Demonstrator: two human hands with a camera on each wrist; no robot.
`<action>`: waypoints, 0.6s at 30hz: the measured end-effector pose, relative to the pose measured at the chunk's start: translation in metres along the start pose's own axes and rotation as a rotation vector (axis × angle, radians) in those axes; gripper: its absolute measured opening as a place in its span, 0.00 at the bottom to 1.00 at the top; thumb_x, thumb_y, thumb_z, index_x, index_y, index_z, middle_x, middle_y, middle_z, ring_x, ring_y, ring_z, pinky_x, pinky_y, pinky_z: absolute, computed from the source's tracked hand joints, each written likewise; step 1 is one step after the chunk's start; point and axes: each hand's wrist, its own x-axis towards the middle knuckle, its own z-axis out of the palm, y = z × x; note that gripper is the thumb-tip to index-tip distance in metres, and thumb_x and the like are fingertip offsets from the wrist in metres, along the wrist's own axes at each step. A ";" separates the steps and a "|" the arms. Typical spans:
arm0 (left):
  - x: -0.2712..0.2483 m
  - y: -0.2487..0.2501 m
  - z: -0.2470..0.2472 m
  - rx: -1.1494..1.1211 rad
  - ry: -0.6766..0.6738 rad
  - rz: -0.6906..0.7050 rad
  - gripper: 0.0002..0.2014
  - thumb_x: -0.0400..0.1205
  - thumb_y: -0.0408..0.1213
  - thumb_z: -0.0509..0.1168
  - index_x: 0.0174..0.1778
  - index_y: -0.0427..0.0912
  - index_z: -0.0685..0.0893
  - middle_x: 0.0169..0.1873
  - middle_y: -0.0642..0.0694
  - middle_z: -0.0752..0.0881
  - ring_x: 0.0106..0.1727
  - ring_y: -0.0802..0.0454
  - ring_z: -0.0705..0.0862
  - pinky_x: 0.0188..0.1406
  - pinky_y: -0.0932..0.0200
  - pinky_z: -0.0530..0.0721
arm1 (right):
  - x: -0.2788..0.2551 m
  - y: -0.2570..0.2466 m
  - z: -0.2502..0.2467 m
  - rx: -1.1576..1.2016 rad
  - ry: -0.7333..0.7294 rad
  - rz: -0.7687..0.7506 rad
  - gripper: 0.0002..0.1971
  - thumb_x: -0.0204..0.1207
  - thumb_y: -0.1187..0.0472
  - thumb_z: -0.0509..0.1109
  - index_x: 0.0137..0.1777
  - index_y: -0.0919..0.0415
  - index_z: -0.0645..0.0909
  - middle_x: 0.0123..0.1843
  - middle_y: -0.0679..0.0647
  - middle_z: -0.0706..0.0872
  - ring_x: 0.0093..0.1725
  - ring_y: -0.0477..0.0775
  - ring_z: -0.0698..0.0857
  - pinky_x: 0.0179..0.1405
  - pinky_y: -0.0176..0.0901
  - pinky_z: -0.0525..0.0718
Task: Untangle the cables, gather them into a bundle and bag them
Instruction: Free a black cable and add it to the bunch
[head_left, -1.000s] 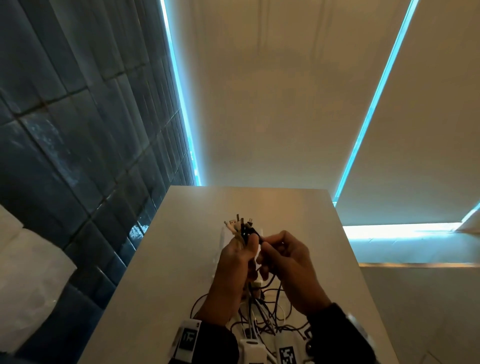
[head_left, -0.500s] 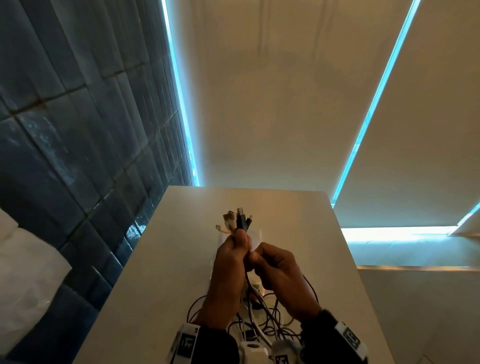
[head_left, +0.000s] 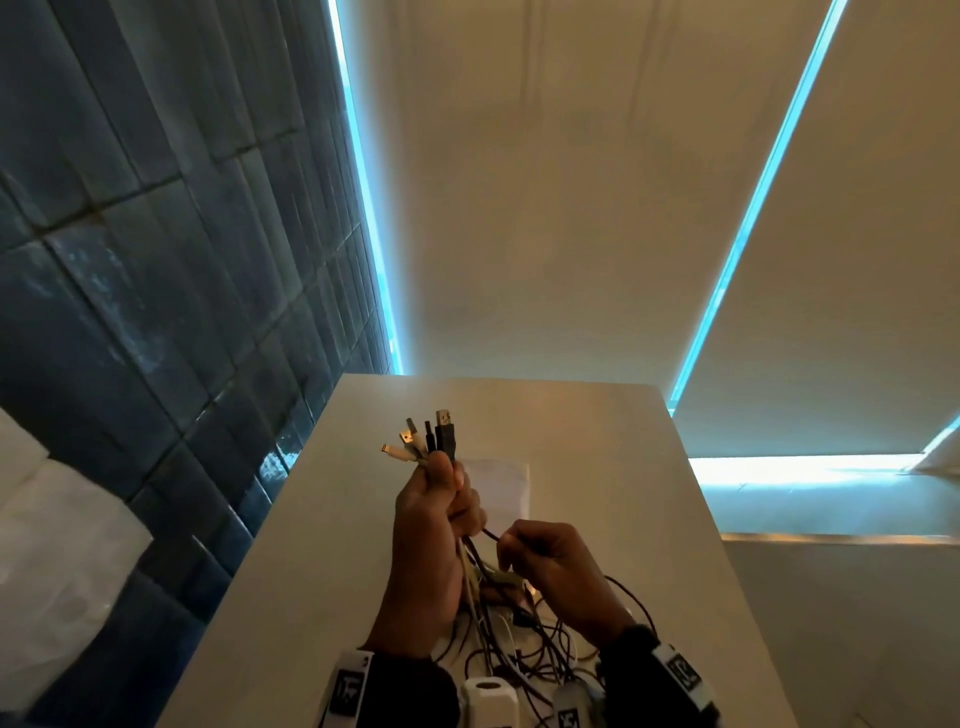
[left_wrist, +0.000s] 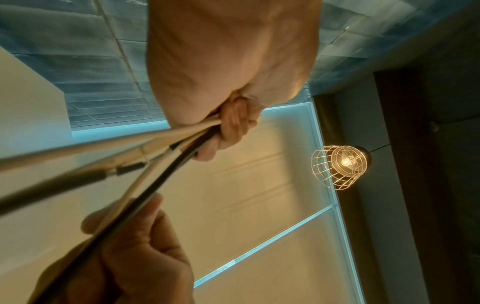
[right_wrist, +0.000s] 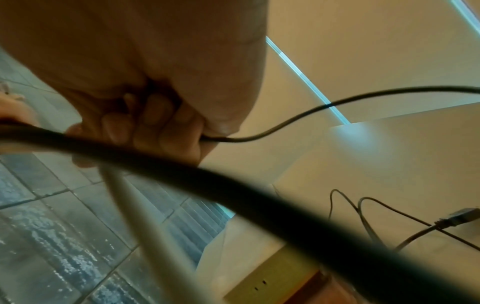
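Note:
My left hand (head_left: 436, 514) is raised over the table and grips a bunch of cable ends (head_left: 431, 441), black and white plugs sticking up out of the fist. The left wrist view shows those cables (left_wrist: 166, 144) running out from under the curled fingers (left_wrist: 233, 123). Lower and to the right, my right hand (head_left: 540, 556) pinches one thin black cable (head_left: 491, 534); in the right wrist view that cable (right_wrist: 285, 121) leaves the curled fingers (right_wrist: 155, 123). The remaining cables lie in a tangle (head_left: 524, 649) on the table below both hands. A clear bag (head_left: 501, 491) lies flat beyond the hands.
The table (head_left: 597, 441) is long and pale, with a dark tiled wall (head_left: 156, 312) along its left side and a drop at its right edge. A caged lamp (left_wrist: 340, 164) hangs overhead. A loose plug (right_wrist: 462, 218) lies on the table.
My left hand lifted the bunch of plugs higher. My right hand slid down away from it along a black cable, towards the tangle.

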 end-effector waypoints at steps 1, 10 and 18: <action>0.000 0.001 -0.001 0.005 -0.002 0.005 0.17 0.82 0.46 0.54 0.33 0.39 0.70 0.20 0.53 0.63 0.21 0.58 0.58 0.22 0.61 0.59 | 0.001 0.001 0.000 0.011 0.001 0.016 0.12 0.82 0.70 0.63 0.37 0.74 0.80 0.31 0.60 0.74 0.25 0.37 0.77 0.27 0.25 0.77; 0.000 0.010 -0.003 0.034 -0.006 0.026 0.15 0.84 0.43 0.53 0.33 0.40 0.71 0.22 0.50 0.61 0.23 0.55 0.58 0.26 0.57 0.59 | 0.008 0.033 -0.008 -0.162 0.062 0.060 0.15 0.80 0.65 0.66 0.29 0.58 0.80 0.26 0.47 0.78 0.27 0.39 0.75 0.33 0.31 0.73; 0.003 0.013 -0.002 0.049 0.017 -0.019 0.16 0.88 0.40 0.51 0.34 0.40 0.70 0.20 0.52 0.62 0.20 0.57 0.56 0.20 0.61 0.57 | 0.005 0.054 -0.019 -0.299 0.331 0.101 0.16 0.76 0.60 0.68 0.26 0.57 0.81 0.24 0.48 0.78 0.27 0.41 0.74 0.34 0.44 0.74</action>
